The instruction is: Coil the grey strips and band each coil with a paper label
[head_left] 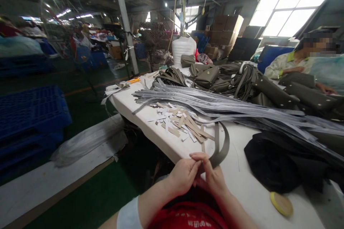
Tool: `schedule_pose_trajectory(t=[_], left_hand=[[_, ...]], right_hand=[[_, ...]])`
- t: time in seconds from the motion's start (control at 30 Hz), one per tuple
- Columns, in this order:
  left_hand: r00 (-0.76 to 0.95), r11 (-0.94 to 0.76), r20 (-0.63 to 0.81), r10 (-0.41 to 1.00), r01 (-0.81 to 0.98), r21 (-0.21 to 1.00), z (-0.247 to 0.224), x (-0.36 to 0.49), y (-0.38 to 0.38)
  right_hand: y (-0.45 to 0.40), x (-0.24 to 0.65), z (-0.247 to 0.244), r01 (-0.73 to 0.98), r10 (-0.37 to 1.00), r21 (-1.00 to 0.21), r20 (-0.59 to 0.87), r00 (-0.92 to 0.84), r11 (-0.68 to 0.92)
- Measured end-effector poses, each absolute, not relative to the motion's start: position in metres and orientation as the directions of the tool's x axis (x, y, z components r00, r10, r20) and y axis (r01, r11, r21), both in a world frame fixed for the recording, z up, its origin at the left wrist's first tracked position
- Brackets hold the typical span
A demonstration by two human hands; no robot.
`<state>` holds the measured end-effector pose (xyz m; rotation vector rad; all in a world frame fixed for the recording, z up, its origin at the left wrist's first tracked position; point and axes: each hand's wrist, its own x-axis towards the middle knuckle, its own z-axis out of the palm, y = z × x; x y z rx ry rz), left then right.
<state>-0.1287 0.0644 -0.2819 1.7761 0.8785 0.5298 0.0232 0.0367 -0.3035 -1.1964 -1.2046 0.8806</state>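
Observation:
Close to my body, at the table's near edge, my left hand [184, 174] and my right hand [212, 175] meet with fingers pinched together. A dark olive strap [223, 150] runs up out of my hands and curves in a loop over the white table. Both hands are closed on its near end, which my fingers partly hide. Just beyond lies a loose pile of beige and white strips [185, 123]. A bundle of long grey straps [215, 103], with a pale sheen, stretches across the table behind the pile.
Olive bags [208, 75] are heaped at the back of the white table [161, 137]. Black cloth [274, 164] and a round yellow-rimmed disc [281, 204] lie at right. Another person [290, 62] sits across the table. Blue pallets [32, 114] stand on the floor at left.

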Motion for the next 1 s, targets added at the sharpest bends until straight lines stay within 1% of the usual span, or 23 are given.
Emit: schedule_pose_trajectory(t=[0.03, 0.1, 0.17, 0.2, 0.23, 0.27, 0.3, 0.33, 0.4, 0.47, 0.53, 0.57, 0.6, 0.67, 0.73, 0.77, 0.83, 0.9, 0.93, 1.0], left_hand=[[0.643, -0.210, -0.032, 0.765, 0.296, 0.932, -0.276, -0.129, 0.060], [0.704, -0.279, 0.034, 0.710, 0.237, 0.930, -0.261, -0.133, 0.050], [0.771, -0.383, 0.124, 0.625, 0.165, 0.909, -0.247, -0.141, 0.042], [0.792, -0.427, 0.157, 0.590, 0.141, 0.893, -0.241, -0.146, 0.040], [0.801, -0.454, 0.173, 0.574, 0.136, 0.881, -0.238, -0.149, 0.039], [0.799, -0.459, 0.164, 0.579, 0.153, 0.875, -0.236, -0.152, 0.040], [0.788, -0.439, 0.131, 0.601, 0.189, 0.879, -0.235, -0.153, 0.041], [0.776, -0.397, 0.079, 0.625, 0.229, 0.889, -0.237, -0.154, 0.043], [0.748, -0.274, -0.042, 0.662, 0.294, 0.916, -0.243, -0.153, 0.047], [0.718, -0.156, -0.133, 0.683, 0.322, 0.934, -0.252, -0.150, 0.048], [0.698, -0.100, -0.157, 0.699, 0.312, 0.945, -0.258, -0.146, 0.049], [0.692, -0.095, -0.149, 0.706, 0.301, 0.949, -0.260, -0.143, 0.048], [0.685, -0.102, -0.132, 0.717, 0.290, 0.952, -0.261, -0.141, 0.048], [0.673, -0.138, -0.088, 0.735, 0.275, 0.951, -0.261, -0.136, 0.049], [0.644, -0.172, -0.058, 0.763, 0.289, 0.942, -0.259, -0.133, 0.051], [0.627, -0.181, -0.056, 0.777, 0.307, 0.934, -0.258, -0.132, 0.052], [0.604, -0.185, -0.067, 0.794, 0.346, 0.920, -0.258, -0.132, 0.053], [0.605, -0.179, -0.095, 0.791, 0.378, 0.908, -0.262, -0.134, 0.054], [0.614, -0.175, -0.112, 0.781, 0.387, 0.905, -0.265, -0.135, 0.054], [0.634, -0.146, -0.156, 0.757, 0.397, 0.906, -0.274, -0.137, 0.054]], right_hand=[[0.028, 0.018, -0.297, 0.103, 0.961, -0.968, 0.240, 0.138, 0.228], [0.011, 0.015, -0.276, 0.098, 0.943, -0.938, 0.334, 0.005, 0.332], [-0.003, 0.019, -0.254, -0.011, 0.897, -0.908, 0.415, -0.154, 0.418], [-0.007, 0.022, -0.244, -0.100, 0.886, -0.903, 0.429, -0.174, 0.418], [-0.008, 0.026, -0.238, -0.192, 0.896, -0.899, 0.422, -0.141, 0.394], [-0.006, 0.030, -0.236, -0.273, 0.919, -0.891, 0.391, -0.055, 0.363], [-0.002, 0.034, -0.236, -0.328, 0.940, -0.883, 0.337, 0.061, 0.337], [0.004, 0.038, -0.239, -0.343, 0.945, -0.883, 0.275, 0.177, 0.321], [0.016, 0.044, -0.250, -0.252, 0.923, -0.923, 0.199, 0.330, 0.289], [0.025, 0.044, -0.263, -0.074, 0.915, -0.970, 0.193, 0.353, 0.233], [0.026, 0.037, -0.273, 0.085, 0.935, -0.977, 0.213, 0.283, 0.197], [0.024, 0.031, -0.277, 0.130, 0.949, -0.972, 0.221, 0.223, 0.196], [0.022, 0.025, -0.281, 0.152, 0.961, -0.968, 0.223, 0.165, 0.199], [0.018, 0.014, -0.287, 0.143, 0.976, -0.970, 0.205, 0.066, 0.194], [0.018, 0.011, -0.290, 0.061, 0.987, -0.986, 0.157, 0.039, 0.154], [0.020, 0.013, -0.289, -0.020, 0.990, -0.992, 0.124, 0.068, 0.126], [0.027, 0.027, -0.283, -0.254, 0.981, -0.961, 0.066, 0.184, 0.112], [0.033, 0.048, -0.273, -0.466, 0.942, -0.862, 0.040, 0.332, 0.201], [0.035, 0.060, -0.267, -0.520, 0.917, -0.811, 0.049, 0.395, 0.267], [0.036, 0.080, -0.256, -0.537, 0.872, -0.757, 0.087, 0.481, 0.371]])
